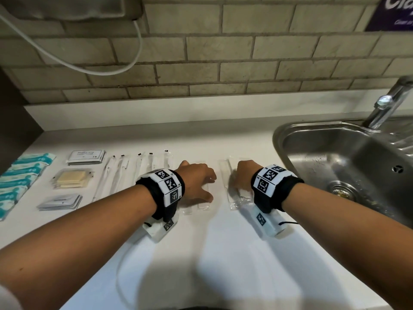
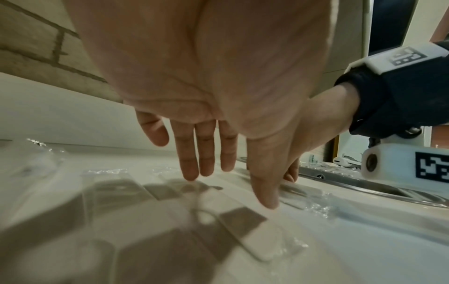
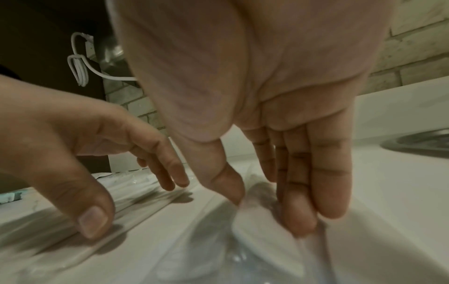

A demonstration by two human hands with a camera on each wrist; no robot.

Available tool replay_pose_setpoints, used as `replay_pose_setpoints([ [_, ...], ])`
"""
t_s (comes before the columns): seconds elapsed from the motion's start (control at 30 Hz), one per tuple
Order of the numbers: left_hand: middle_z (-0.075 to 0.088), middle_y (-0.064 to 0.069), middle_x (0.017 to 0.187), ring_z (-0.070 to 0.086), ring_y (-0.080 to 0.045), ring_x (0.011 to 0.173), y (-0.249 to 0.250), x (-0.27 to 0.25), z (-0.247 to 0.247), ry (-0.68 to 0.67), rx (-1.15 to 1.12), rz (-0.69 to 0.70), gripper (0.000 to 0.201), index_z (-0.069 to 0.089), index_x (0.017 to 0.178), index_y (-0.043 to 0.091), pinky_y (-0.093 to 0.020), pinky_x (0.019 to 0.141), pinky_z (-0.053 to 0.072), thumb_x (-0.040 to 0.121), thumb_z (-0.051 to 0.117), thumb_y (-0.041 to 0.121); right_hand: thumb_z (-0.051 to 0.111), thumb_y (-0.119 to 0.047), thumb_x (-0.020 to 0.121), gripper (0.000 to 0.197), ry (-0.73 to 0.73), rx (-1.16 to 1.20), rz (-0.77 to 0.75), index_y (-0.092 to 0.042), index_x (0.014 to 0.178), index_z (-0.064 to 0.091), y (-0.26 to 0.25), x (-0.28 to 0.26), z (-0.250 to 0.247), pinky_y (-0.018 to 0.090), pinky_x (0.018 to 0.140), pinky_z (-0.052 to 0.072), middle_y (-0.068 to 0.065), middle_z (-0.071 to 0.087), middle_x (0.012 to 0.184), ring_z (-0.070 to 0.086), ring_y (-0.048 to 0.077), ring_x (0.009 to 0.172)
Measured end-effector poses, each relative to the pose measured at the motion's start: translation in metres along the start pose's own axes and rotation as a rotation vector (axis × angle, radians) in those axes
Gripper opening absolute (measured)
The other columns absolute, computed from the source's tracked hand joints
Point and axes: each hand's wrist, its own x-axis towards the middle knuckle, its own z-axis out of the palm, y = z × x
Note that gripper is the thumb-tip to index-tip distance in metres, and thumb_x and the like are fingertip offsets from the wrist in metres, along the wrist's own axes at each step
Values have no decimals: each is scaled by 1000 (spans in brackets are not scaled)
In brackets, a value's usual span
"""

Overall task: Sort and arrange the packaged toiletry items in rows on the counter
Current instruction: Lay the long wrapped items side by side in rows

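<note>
Fingers of my left hand (image 1: 196, 182) lie flat, steadying clear packets (image 1: 204, 205); my right hand (image 1: 242, 177) pinches another packet (image 1: 237, 195), aligning the worktop (image 1: 223, 253) row.

Steel sink (image 1: 312, 139) with chrome tap (image 1: 388, 104) at right; brick-tile wall (image 1: 223, 52) behind; white cable (image 1: 125, 68) hanging upper left.

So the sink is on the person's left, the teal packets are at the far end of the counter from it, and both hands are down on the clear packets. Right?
Not quite: the head view shows the sink on the person's right. The teal packets do lie at the far end, and the left hand and right hand are down on the clear packets.
</note>
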Motion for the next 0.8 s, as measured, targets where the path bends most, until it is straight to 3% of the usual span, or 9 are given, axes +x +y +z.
replay_pose_setpoints([
  [0.07, 55, 7, 132, 49, -20, 122, 4, -1, 0, 38, 22, 38, 60, 50, 134, 29, -39, 102, 28, 81, 66, 53, 71, -17, 80, 32, 61, 34, 15, -2, 107, 63, 0, -4, -3, 30, 74, 55, 11, 69, 106, 68, 28, 96],
  [0.17, 49, 11, 141, 39, -20, 128, 18, -1, 2, 24, 102, 132, 51, 48, 136, 39, -40, 100, 24, 88, 51, 57, 67, -18, 85, 44, 135, 91, 22, -2, 121, 48, 1, -7, -6, 29, 75, 50, 12, 62, 116, 64, 29, 105],
  [0.3, 51, 11, 139, 36, -24, 125, 29, 5, 9, -92, 293, 162, 45, 53, 126, 41, -44, 99, 26, 90, 37, 61, 69, -12, 79, 49, 117, 124, 39, -2, 119, 44, 5, -12, -7, 33, 77, 52, 13, 61, 113, 64, 31, 102],
  [0.4, 62, 11, 123, 37, -22, 116, 19, 8, 9, -74, 269, 134, 44, 64, 104, 32, -42, 93, 27, 84, 41, 63, 70, -6, 74, 33, 67, 87, 24, -4, 104, 54, 7, -15, -6, 33, 71, 57, 12, 69, 96, 70, 28, 85],
  [0.5, 64, 10, 119, 36, -20, 113, 9, 9, 9, -110, 222, 109, 49, 66, 102, 30, -41, 91, 27, 79, 42, 65, 72, -3, 76, 27, 60, 57, -2, -1, 101, 64, 8, -12, -2, 38, 72, 62, 13, 75, 87, 74, 26, 77],
  [0.6, 62, 8, 122, 38, -22, 113, 11, 6, 11, -100, 239, 129, 47, 66, 104, 30, -42, 91, 27, 81, 43, 63, 71, -6, 79, 31, 103, 18, -25, -4, 109, 63, 7, -14, -2, 36, 75, 61, 11, 72, 98, 73, 26, 85],
  [0.7, 58, 13, 128, 37, -19, 115, 13, 1, 10, -70, 173, 114, 43, 62, 116, 39, -40, 94, 27, 83, 49, 61, 63, -21, 87, 35, 152, -36, -99, -8, 120, 57, 0, -16, -4, 32, 80, 55, 9, 64, 114, 66, 26, 100],
  [0.8, 61, 14, 122, 38, -16, 110, 8, -8, -1, 6, 85, 65, 41, 58, 123, 45, -38, 95, 28, 84, 54, 55, 56, -32, 91, 38, 179, -83, -232, -12, 123, 55, -12, -17, -2, 34, 86, 52, 9, 60, 120, 61, 26, 106],
])
